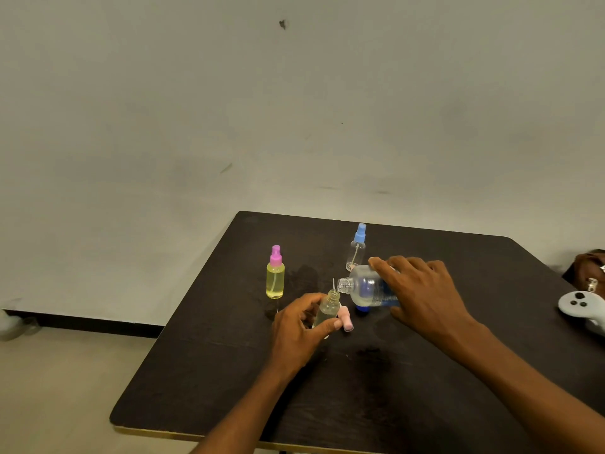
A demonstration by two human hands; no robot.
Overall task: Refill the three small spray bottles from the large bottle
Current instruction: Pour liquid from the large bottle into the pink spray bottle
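My right hand grips the large clear bottle, tipped on its side with its open neck at the mouth of a small uncapped bottle. My left hand holds that small bottle, tilted slightly, just above the dark table. A pale pink spray cap lies on the table beside it. A yellow bottle with a pink sprayer stands upright to the left. Behind the large bottle stands a clear bottle with a blue sprayer. A blue cap sits under the large bottle.
A white game controller lies at the table's right edge, next to a brown bag. The table's far edge meets a plain wall. Pale floor lies to the left, below the table's left edge.
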